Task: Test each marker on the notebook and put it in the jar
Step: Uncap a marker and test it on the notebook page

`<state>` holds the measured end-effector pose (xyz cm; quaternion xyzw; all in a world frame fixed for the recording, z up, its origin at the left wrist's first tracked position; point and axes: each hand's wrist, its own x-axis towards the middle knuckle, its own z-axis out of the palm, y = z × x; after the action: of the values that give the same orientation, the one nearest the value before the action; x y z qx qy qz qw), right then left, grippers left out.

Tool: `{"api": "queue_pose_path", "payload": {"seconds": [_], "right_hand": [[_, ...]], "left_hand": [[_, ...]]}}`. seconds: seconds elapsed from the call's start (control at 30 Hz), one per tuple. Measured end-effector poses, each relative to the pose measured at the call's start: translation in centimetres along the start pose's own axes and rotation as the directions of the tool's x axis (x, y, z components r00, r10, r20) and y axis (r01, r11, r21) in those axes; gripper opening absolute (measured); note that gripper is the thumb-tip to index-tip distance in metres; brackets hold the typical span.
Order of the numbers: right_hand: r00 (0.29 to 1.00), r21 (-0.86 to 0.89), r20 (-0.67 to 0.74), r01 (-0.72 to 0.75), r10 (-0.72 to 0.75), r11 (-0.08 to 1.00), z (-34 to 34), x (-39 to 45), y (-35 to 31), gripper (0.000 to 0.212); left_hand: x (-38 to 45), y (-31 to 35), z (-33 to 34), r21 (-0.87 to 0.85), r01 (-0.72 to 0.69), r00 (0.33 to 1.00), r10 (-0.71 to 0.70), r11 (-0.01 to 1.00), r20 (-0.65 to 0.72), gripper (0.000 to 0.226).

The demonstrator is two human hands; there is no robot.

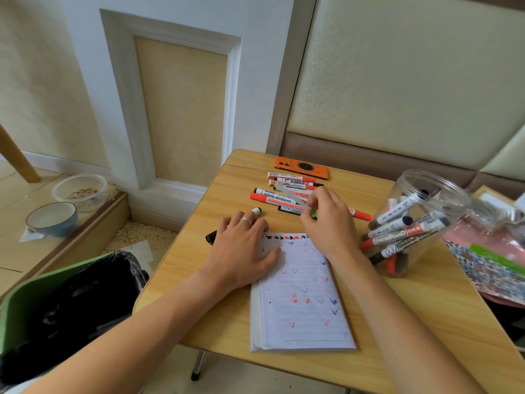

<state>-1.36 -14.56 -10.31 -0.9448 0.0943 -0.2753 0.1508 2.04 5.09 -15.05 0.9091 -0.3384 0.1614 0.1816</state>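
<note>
Your left hand (241, 245) presses flat on the lined white notebook (304, 297) while your right hand (326, 217) pinches a blurred marker (292, 196) above the wooden table (426, 322).

You get soft, even daylight with only faint shadows under your forearms on the table (426, 322). The marker (292, 196) at your right hand (329, 220) smears with motion blur. Wide-angle distortion bends the wall panels and stretches the clear jar (437, 189), which shows mild glare.

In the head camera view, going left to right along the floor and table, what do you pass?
Blue bowl → green bin → left hand → notebook → jar with markers → patterned packet.
</note>
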Motion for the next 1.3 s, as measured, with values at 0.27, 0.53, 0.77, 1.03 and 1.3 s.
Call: {"api": "queue_pose_path", "payload": {"seconds": [0.27, 0.53, 0.77, 1.03, 1.3], "right_hand": [[0.905, 0.775, 0.323, -0.421, 0.276, 0.472, -1.5, -3.7, -2.7, 0.009], [0.893, 0.812, 0.371, -0.445, 0.253, 0.377, -0.2, -5.3, -3.0, 0.012], [0.891, 0.805, 0.414, -0.454, 0.186, 0.383, -0.1, -5.6, -3.7, 0.016], [0.872, 0.818, 0.445, -0.489, 0.205, 0.303, -0.4, -5.6, -3.6, 0.013], [0.866, 0.820, 0.467, -0.499, 0.178, 0.281, -0.6, -5.6, -3.4, 0.014]], "left_hand": [[-0.2, 0.2, -0.3, -0.039, -0.025, 0.995, 0.021, 0.999, -0.097, 0.054], [-0.6, 0.5, -0.5, 0.007, -0.161, 0.974, 0.160, 0.987, -0.162, 0.021], [-0.5, 0.8, -0.7, -0.066, -0.191, 0.973, 0.180, 0.979, -0.145, 0.027], [-0.3, 0.6, -0.9, -0.180, -0.174, 0.985, 0.167, 0.968, -0.052, 0.031], [0.1, 0.2, -0.9, -0.321, -0.156, 0.980, 0.186, 0.934, 0.066, 0.028]]}}
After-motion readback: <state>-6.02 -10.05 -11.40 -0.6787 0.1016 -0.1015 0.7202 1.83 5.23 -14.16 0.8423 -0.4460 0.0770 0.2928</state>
